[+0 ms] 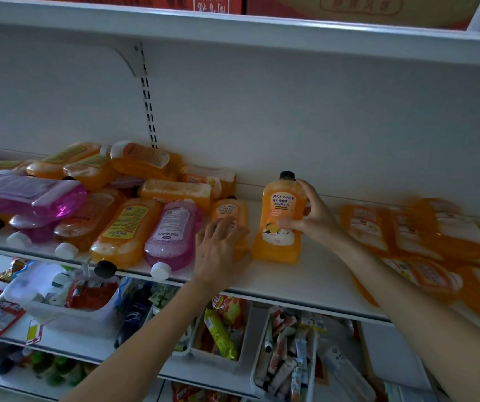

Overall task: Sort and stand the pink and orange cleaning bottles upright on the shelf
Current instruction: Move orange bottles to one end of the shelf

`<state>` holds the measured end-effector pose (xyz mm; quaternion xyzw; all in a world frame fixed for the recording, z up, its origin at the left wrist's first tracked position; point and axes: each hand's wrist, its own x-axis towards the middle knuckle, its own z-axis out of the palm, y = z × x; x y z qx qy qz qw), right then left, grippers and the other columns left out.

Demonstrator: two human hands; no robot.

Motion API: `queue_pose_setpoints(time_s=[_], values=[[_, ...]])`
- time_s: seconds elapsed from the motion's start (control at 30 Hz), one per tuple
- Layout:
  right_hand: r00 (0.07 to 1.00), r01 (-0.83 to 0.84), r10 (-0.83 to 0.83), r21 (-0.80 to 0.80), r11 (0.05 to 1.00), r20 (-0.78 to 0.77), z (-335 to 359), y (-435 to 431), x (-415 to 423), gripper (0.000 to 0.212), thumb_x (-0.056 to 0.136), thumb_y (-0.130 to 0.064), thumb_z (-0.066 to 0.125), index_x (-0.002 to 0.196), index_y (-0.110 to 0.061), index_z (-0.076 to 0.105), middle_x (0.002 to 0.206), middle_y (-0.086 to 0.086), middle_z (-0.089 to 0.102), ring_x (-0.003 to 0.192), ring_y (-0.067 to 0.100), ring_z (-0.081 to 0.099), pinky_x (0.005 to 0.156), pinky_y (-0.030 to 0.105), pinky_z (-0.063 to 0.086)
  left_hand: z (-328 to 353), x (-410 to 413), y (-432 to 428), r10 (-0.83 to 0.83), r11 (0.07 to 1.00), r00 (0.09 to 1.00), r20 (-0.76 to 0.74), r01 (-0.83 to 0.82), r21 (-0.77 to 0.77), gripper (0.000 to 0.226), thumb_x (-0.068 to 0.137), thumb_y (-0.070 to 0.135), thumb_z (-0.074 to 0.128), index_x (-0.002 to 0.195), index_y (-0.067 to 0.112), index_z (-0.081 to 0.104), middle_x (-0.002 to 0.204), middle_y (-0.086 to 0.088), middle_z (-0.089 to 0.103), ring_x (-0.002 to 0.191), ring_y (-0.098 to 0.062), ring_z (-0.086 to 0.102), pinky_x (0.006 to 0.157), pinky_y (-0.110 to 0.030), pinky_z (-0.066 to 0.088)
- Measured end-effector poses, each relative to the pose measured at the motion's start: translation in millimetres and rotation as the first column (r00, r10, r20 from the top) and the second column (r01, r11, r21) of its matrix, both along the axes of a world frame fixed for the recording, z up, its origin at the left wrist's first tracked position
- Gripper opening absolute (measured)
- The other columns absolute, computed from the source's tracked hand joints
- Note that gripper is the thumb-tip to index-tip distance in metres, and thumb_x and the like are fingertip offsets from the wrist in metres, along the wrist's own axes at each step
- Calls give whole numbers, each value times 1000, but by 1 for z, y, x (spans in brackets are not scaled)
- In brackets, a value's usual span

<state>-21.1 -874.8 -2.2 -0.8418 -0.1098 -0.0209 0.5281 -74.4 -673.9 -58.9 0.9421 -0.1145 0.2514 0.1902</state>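
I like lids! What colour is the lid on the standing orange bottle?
Black: the lid on the upright orange bottle shows best in the head view.

Right grip (317, 217) has an upright black-capped orange bottle (279, 227) on the shelf (305, 281); left grip (221, 250) rests flat on a lying orange bottle (228, 208) beside it.

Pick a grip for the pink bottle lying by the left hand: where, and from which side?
Probably the narrow cap end. The pink bottle lies flat, label up, its white cap at the shelf edge, toward the person. An orange bottle crowds one side, so come from the front and pinch just behind the cap.
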Motion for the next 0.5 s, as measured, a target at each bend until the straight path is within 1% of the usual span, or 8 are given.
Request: queue_pose_setpoints(time_s=[0.07,0.13,0.2,0.23,0.27,0.33,0.43,0.5], values=[[998,28,-28,-7,1000,-50,-4,-2,5,95,72,-19,80,145,-30,20,132,-4,40,113,13,46,83,30,49,3,1,-1,-10,1000,1000,-21,11,24,47,65,46,43,97,23,68,115,-7,63,104,-33,59,78,-46,47],[993,38,-39,-11,999,-116,-7,-1,8,96,71,-25,79,146,-30,18,137,-2,39,115,13,42,88,36,50,7,2,0,-10,1000,994,-109,13,27,50,65,47,45,104,24,67,122,-4,59,114,-31,53,86,-45,41],[982,31,-38,-38,999,-185,-12,3,12,99,69,-37,77,147,-31,16,144,2,37,123,19,43,95,44,48,8,3,5,-10,1000,989,-149,14,25,53,67,48,46,112,26,63,130,-2,52,122,-28,43,94,-43,34],[977,19,-34,-73,997,-211,-14,6,14,97,72,-42,73,148,-31,14,147,2,35,127,21,41,100,43,44,8,3,8,-17,999,989,-147,20,25,57,67,51,43,115,26,61,131,-1,51,124,-27,41,95,-43,32],[973,-2,-25,-119,993,-229,-17,10,16,93,77,-45,69,148,-30,11,150,1,32,131,21,38,104,36,39,9,3,12,-30,999,988,-148,35,29,61,66,53,38,116,26,60,132,-1,50,124,-27,40,96,-43,31],[967,-42,-24,-254,966,-252,-22,17,18,84,86,-51,56,150,-27,7,152,0,28,136,20,33,99,24,30,12,2,18,-74,994,984,-165,85,63,67,67,57,32,120,25,56,134,-2,47,126,-27,38,99,-44,30],[958,-64,-42,-354,933,-283,-29,19,21,81,88,-61,44,150,-27,3,151,6,31,134,25,36,98,26,31,22,0,23,-126,977,972,-197,156,144,71,74,62,22,125,24,53,138,-2,44,129,-24,36,103,-40,25],[964,-65,-54,-426,902,-261,-28,19,23,80,87,-64,43,149,-25,10,147,10,37,131,28,40,102,29,34,31,2,24,-113,971,968,-225,156,183,59,83,60,29,126,26,53,140,1,42,131,-20,33,105,-35,21]])
